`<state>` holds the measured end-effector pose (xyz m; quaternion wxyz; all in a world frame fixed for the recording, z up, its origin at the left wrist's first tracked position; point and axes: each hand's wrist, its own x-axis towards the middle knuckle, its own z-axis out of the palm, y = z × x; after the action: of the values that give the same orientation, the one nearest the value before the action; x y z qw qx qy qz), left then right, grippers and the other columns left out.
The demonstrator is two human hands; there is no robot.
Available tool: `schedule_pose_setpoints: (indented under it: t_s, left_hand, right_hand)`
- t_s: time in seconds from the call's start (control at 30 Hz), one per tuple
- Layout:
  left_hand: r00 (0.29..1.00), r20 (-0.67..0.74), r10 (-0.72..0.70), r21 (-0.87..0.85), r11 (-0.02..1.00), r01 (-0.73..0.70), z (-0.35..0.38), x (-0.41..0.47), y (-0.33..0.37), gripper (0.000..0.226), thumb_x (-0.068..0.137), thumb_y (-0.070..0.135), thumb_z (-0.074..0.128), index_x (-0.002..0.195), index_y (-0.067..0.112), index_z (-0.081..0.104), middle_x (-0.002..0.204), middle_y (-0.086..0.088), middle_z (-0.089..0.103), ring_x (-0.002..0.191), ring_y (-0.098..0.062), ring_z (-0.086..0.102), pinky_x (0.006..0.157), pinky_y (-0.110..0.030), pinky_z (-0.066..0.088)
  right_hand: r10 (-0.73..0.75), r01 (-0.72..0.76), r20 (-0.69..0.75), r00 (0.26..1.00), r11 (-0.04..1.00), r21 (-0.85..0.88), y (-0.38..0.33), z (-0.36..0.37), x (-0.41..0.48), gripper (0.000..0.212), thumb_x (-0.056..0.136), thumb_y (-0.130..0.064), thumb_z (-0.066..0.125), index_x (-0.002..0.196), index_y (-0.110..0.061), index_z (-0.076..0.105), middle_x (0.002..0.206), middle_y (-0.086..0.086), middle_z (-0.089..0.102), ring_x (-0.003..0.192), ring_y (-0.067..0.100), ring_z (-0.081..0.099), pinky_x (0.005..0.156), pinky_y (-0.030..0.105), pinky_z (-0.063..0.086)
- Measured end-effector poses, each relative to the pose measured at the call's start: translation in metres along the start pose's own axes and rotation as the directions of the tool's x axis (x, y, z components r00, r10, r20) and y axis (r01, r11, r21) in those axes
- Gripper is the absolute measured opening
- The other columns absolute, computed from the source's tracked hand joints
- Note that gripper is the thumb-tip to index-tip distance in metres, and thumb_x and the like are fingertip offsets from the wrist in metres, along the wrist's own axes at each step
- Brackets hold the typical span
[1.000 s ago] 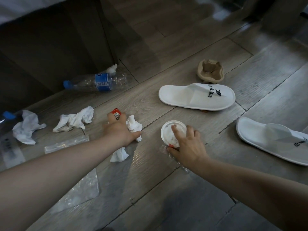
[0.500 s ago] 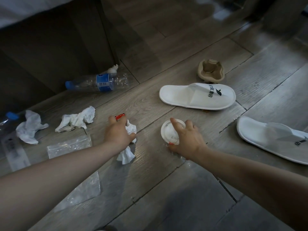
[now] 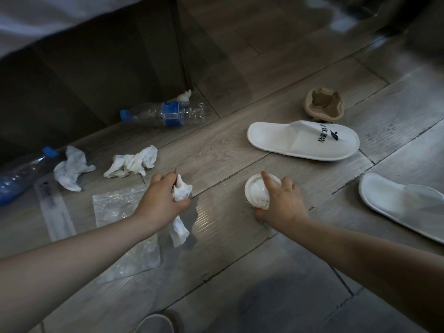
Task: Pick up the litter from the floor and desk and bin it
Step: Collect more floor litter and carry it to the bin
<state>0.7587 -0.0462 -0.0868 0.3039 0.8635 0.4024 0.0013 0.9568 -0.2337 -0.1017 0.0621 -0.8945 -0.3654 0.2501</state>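
Observation:
My left hand grips a crumpled white tissue just above the wooden floor; a tail of it hangs below my fist. My right hand holds a white lidded cup, forefinger laid across the lid. More litter lies on the floor: two crumpled tissues, a clear bottle with a blue label, a second bottle at the left edge, a clear plastic bag and a flat plastic wrapper.
Two white slippers lie to the right. A brown cardboard cup holder sits beyond the nearer slipper. A dark wooden bed base with white bedding stands at the upper left. No bin is in view.
My left hand has lifted the tissue off the floor and closed round it; the small red item seen by my fingers earlier is hidden now. My right hand stays on the cup.

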Motion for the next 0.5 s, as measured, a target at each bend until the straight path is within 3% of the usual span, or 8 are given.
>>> schedule_pose_setpoints:
  t_s: [0.07, 0.13, 0.23, 0.3, 0.37, 0.5]
  left_hand:
    - [0.999, -0.041, 0.004, 0.053, 0.999, -0.002, -0.014, -0.013, -0.012, 0.030, 0.075, 0.017, 0.074, 0.092, 0.015, 0.049, 0.101, -0.002, 0.042, 0.073, -0.007, 0.045, 0.060, -0.014, 0.033]
    - [0.998, -0.049, -0.033, 0.174, 0.984, 0.041, -0.023, -0.024, -0.031, 0.032, 0.074, 0.018, 0.074, 0.094, 0.011, 0.049, 0.102, -0.005, 0.041, 0.077, -0.018, 0.051, 0.063, -0.027, 0.040]
    - [0.980, -0.018, -0.198, 0.314, 0.929, 0.194, -0.026, -0.035, -0.064, 0.050, 0.073, 0.028, 0.075, 0.110, 0.006, 0.049, 0.112, -0.013, 0.041, 0.091, -0.036, 0.055, 0.079, -0.037, 0.047]
    - [0.951, -0.001, -0.308, 0.321, 0.901, 0.292, -0.024, -0.039, -0.080, 0.067, 0.072, 0.037, 0.077, 0.124, 0.008, 0.045, 0.123, -0.015, 0.036, 0.101, -0.038, 0.052, 0.088, -0.038, 0.046]
    - [0.927, 0.000, -0.375, 0.301, 0.884, 0.357, -0.022, -0.041, -0.089, 0.072, 0.070, 0.051, 0.075, 0.124, 0.015, 0.044, 0.131, -0.012, 0.030, 0.107, -0.038, 0.049, 0.092, -0.039, 0.045]
    - [0.901, 0.026, -0.433, 0.352, 0.847, 0.397, -0.018, -0.040, -0.095, 0.096, 0.063, 0.079, 0.060, 0.135, 0.022, 0.032, 0.143, -0.009, 0.019, 0.128, -0.038, 0.034, 0.103, -0.041, 0.037]
  right_hand:
    - [0.004, -0.004, 0.011, 1.000, 1.000, 0.010, 0.001, 0.000, 0.000, 0.100, 0.075, -0.047, 0.072, 0.153, -0.030, 0.011, 0.133, 0.015, 0.033, 0.117, 0.033, 0.038, 0.094, 0.038, 0.040]
    - [0.001, -0.002, 0.014, 1.000, 1.000, 0.007, 0.000, 0.000, -0.002, 0.102, 0.073, -0.050, 0.073, 0.152, -0.031, 0.013, 0.131, 0.014, 0.035, 0.114, 0.033, 0.042, 0.094, 0.037, 0.040]
    - [-0.024, 0.024, 0.006, 1.000, 1.000, -0.006, -0.004, 0.003, -0.006, 0.103, 0.070, -0.056, 0.073, 0.152, -0.032, 0.015, 0.129, 0.013, 0.037, 0.112, 0.033, 0.044, 0.093, 0.034, 0.039]
    - [-0.045, 0.045, 0.013, 0.999, 0.999, -0.005, -0.008, 0.006, -0.009, 0.104, 0.069, -0.058, 0.074, 0.152, -0.032, 0.016, 0.129, 0.012, 0.037, 0.113, 0.031, 0.043, 0.093, 0.034, 0.038]
    - [-0.060, 0.061, 0.028, 0.998, 0.998, -0.024, -0.012, 0.008, -0.012, 0.104, 0.070, -0.057, 0.074, 0.151, -0.031, 0.016, 0.129, 0.012, 0.036, 0.113, 0.031, 0.041, 0.094, 0.035, 0.037]
    - [-0.041, 0.043, 0.038, 0.998, 0.998, -0.053, -0.016, 0.012, -0.015, 0.108, 0.066, -0.061, 0.072, 0.151, -0.031, 0.013, 0.132, 0.014, 0.032, 0.118, 0.034, 0.035, 0.101, 0.040, 0.033]
